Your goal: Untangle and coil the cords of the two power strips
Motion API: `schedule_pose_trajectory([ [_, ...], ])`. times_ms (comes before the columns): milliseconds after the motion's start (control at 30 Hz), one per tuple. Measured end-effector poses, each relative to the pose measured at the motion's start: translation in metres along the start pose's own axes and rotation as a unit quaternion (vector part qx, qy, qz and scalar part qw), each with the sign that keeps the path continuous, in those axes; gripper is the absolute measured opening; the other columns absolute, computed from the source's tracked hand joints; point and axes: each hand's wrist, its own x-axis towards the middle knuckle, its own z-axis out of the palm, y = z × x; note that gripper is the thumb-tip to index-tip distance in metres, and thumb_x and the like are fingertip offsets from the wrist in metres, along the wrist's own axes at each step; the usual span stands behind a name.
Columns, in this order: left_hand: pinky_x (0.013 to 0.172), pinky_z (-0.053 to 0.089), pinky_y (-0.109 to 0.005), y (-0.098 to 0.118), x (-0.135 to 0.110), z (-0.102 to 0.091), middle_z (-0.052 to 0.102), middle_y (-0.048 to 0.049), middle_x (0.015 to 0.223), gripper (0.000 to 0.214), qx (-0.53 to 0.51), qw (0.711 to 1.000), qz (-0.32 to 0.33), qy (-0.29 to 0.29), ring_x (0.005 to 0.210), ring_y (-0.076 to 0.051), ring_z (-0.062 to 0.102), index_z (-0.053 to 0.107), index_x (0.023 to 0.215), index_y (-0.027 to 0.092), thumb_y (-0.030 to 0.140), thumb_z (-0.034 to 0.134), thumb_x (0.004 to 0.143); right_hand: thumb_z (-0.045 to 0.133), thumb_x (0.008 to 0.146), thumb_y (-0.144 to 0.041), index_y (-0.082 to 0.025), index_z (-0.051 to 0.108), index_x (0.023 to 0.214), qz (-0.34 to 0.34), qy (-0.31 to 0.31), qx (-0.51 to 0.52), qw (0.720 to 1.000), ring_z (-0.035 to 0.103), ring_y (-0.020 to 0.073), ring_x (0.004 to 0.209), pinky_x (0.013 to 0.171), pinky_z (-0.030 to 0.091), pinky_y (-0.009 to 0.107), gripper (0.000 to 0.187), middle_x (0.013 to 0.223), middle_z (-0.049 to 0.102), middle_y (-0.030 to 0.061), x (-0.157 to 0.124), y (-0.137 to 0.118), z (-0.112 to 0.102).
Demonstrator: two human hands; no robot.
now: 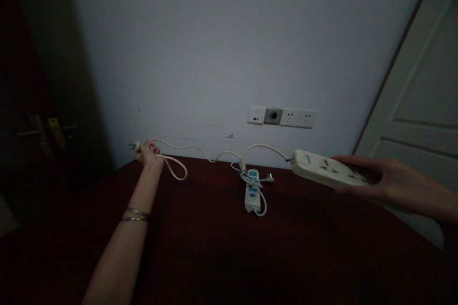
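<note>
My left hand (pixel 149 154) is closed round a white plug (pixel 137 146), its metal prongs pointing left. A loop of pale cord (pixel 181 176) hangs beside that wrist. On the right, my right hand (pixel 379 176) grips a white power strip (pixel 315 167) by its near end, thumb and fingers on opposite edges, sockets facing up. The cord runs from the plug across the tabletop's back to this strip, sagging near the middle. A second power strip (pixel 252 202), white with blue sockets, lies on the table with its own cord bunched over it and its plug (pixel 269 178) alongside.
A dark red table (pixel 214 248) stands against a pale wall (pixel 200 47). Wall sockets (pixel 297 118) sit in a row above its back edge. A white door (pixel 422 105) is at the right, and a dark door with a brass handle (pixel 56 132) at the left.
</note>
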Motion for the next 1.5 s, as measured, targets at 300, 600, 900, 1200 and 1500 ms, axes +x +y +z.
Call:
schedule_pose_trajectory([
  [300, 0.032, 0.021, -0.016, 0.057, -0.088, 0.062, 0.047, 0.0058, 0.053, 0.018, -0.016, 0.986, 0.138, -0.089, 0.035, -0.003, 0.038, 0.044, 0.067, 0.018, 0.014, 0.061, 0.071, 0.07, 0.061, -0.046, -0.022, 0.057, 0.121, -0.167, -0.101, -0.056, 0.979, 0.059, 0.0273, 0.096, 0.084, 0.048, 0.038, 0.066, 0.112, 0.063, 0.008, -0.006, -0.054, 0.064],
  [600, 0.03, 0.019, -0.018, 0.095, -0.074, 0.059, 0.049, 0.0055, 0.053, 0.018, 0.105, 0.967, 0.194, -0.126, 0.033, -0.003, 0.037, 0.047, 0.067, 0.017, 0.013, 0.064, 0.07, 0.07, 0.061, -0.046, -0.021, 0.056, 0.119, -0.185, -0.116, -0.086, 0.972, 0.057, 0.0258, 0.099, 0.086, 0.044, 0.037, 0.065, 0.115, 0.06, 0.0092, -0.017, -0.013, 0.135],
  [900, 0.034, 0.023, -0.018, 0.132, -0.044, 0.04, 0.051, 0.0065, 0.056, 0.017, 0.218, 0.917, 0.297, -0.152, 0.037, -0.001, 0.037, 0.049, 0.071, 0.013, 0.006, 0.064, 0.071, 0.068, 0.063, -0.044, -0.022, 0.057, 0.117, -0.132, -0.145, -0.087, 0.977, 0.057, 0.0258, 0.101, 0.087, 0.044, 0.036, 0.059, 0.116, 0.06, 0.0086, -0.029, 0.012, 0.16],
  [1200, 0.038, 0.025, -0.017, 0.161, -0.027, 0.032, 0.053, 0.0048, 0.061, 0.019, 0.286, 0.882, 0.339, -0.158, 0.044, -0.002, 0.039, 0.047, 0.078, 0.011, 0.005, 0.064, 0.072, 0.067, 0.062, -0.049, -0.016, 0.054, 0.122, -0.1, -0.143, -0.116, 0.978, 0.055, 0.0272, 0.107, 0.091, 0.041, 0.037, 0.069, 0.122, 0.056, 0.0123, -0.03, 0.038, 0.169],
  [1500, 0.038, 0.026, -0.018, 0.169, -0.027, 0.021, 0.055, 0.0042, 0.062, 0.018, 0.331, 0.858, 0.35, -0.179, 0.042, -0.002, 0.037, 0.05, 0.081, 0.01, 0.01, 0.066, 0.073, 0.067, 0.064, -0.046, -0.015, 0.057, 0.118, -0.123, -0.147, -0.08, 0.978, 0.055, 0.026, 0.106, 0.09, 0.042, 0.034, 0.063, 0.118, 0.059, 0.0116, -0.031, 0.037, 0.177],
])
